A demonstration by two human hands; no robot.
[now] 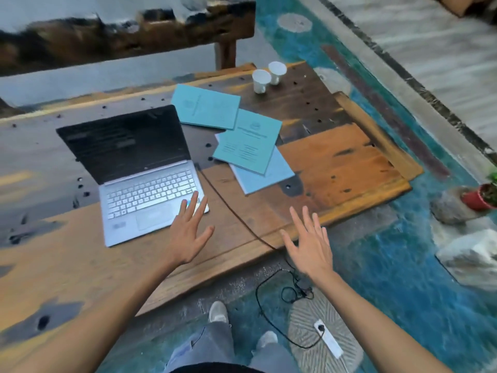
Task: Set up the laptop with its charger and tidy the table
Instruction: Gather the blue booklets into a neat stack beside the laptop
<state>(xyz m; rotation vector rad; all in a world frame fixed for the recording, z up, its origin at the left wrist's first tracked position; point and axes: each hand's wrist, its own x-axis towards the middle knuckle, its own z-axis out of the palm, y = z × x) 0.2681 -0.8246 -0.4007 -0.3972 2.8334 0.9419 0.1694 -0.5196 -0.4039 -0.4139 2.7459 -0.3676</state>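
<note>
Laptop (139,170) sat open on the table (336,162), left of centre, screen dark; prob. rigid but hinge fragile, so best gripped by base edges, not lid; left hand (188,232) hovered w/ fingers spread over its near right corner, holding nothing; charger cable (228,208) ran from laptop's right side off table edge, limp & light; right hand (309,243) was spread, empty, above that edge; blue booklets (247,141) lay scattered beyond, thin, floppy.

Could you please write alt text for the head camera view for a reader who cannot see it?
Two empty hands, left hand and right hand, hover open above a worn wooden table holding an open silver laptop, its black charger cable trailing to the floor, scattered light-blue paper booklets and two white cups.
</note>
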